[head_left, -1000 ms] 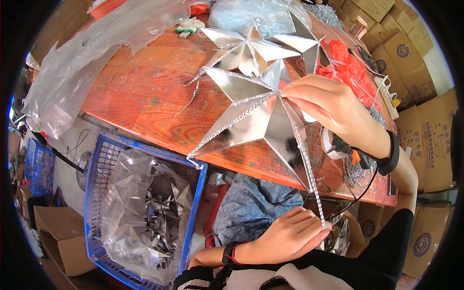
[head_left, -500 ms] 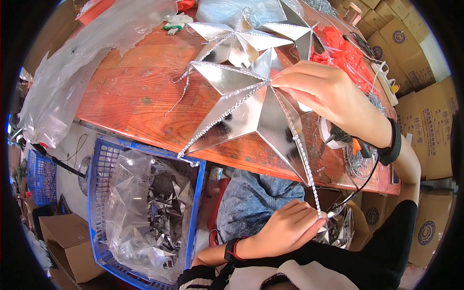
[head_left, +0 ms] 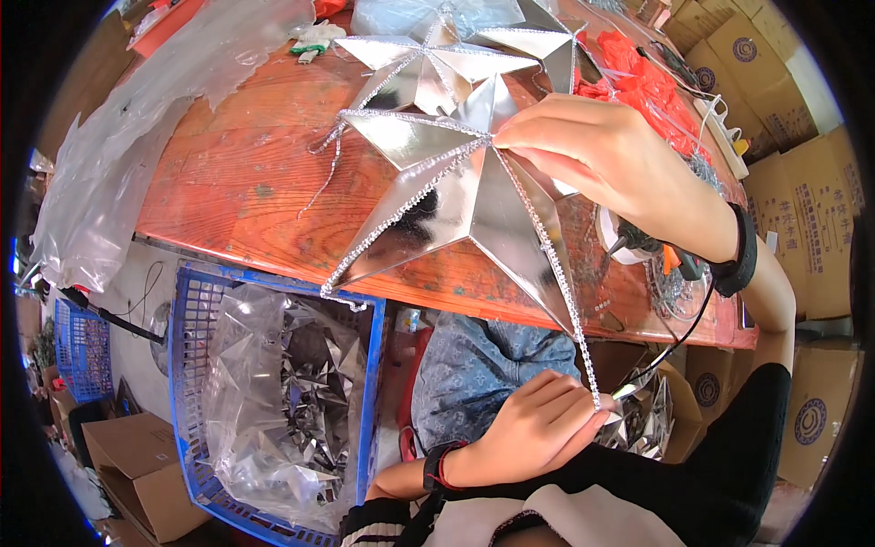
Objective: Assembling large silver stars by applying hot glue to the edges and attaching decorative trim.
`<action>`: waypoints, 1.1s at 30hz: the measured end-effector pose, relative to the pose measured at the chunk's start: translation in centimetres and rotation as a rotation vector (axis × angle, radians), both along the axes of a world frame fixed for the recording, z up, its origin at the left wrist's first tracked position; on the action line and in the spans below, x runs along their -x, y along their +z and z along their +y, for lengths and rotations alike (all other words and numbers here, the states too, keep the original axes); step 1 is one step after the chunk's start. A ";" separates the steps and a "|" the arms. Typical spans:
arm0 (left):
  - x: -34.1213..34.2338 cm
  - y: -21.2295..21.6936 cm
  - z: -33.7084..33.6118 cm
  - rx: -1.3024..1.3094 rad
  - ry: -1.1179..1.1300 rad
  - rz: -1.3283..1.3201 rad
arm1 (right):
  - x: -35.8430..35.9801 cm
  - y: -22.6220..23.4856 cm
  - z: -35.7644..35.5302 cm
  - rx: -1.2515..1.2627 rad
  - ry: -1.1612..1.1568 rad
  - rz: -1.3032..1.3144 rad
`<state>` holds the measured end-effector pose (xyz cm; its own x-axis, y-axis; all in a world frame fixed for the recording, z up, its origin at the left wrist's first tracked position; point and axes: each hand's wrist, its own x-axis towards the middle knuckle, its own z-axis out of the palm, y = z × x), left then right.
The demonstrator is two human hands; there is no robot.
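Note:
A shiny silver five-pointed star [head_left: 447, 214] tilts over the table's front edge. Glittery silver trim [head_left: 544, 239] runs along several of its ridges, with loose ends dangling at two points. My right hand [head_left: 592, 150] has its fingers pinched together at the star's centre, on the start of one trim strand. Below the table edge, my left hand [head_left: 529, 424] is closed on the lower end of that strand, by the star's lowest point, and the strand stretches straight between both hands. Behind it lie two more silver stars, one trimmed star [head_left: 428, 64] and another star [head_left: 551, 46] at the right.
On the red wooden table [head_left: 246, 182] are a clear plastic sheet [head_left: 137, 137], red plastic bags [head_left: 643, 87], a glove [head_left: 316, 38] and a glue gun [head_left: 633, 239] by a tape roll. A blue basket [head_left: 187, 383] of silver pieces stands below. Cardboard boxes [head_left: 802, 210] line the right.
The whole scene has shifted slightly left and up in view. Both hands keep their grip, and the strand stays taut along the star's ridge.

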<state>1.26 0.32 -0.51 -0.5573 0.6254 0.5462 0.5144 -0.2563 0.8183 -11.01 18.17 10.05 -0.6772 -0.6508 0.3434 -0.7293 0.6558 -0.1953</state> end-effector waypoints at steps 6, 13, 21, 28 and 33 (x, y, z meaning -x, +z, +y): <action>-0.2 -0.4 0.0 0.037 0.018 0.016 | 0.0 -0.1 0.0 -0.001 0.000 0.011; -0.4 -1.1 0.2 0.032 0.039 -0.008 | 0.2 -0.5 0.1 -0.018 0.006 0.080; -0.2 -1.6 0.2 0.049 0.049 -0.015 | 0.0 -0.4 0.1 -0.019 -0.007 0.057; 0.2 -2.3 1.1 0.117 0.096 -0.001 | -0.2 -0.5 0.1 0.007 -0.006 0.067; 0.3 -1.9 1.5 0.133 0.126 0.049 | -0.5 -0.4 0.1 0.020 -0.025 0.078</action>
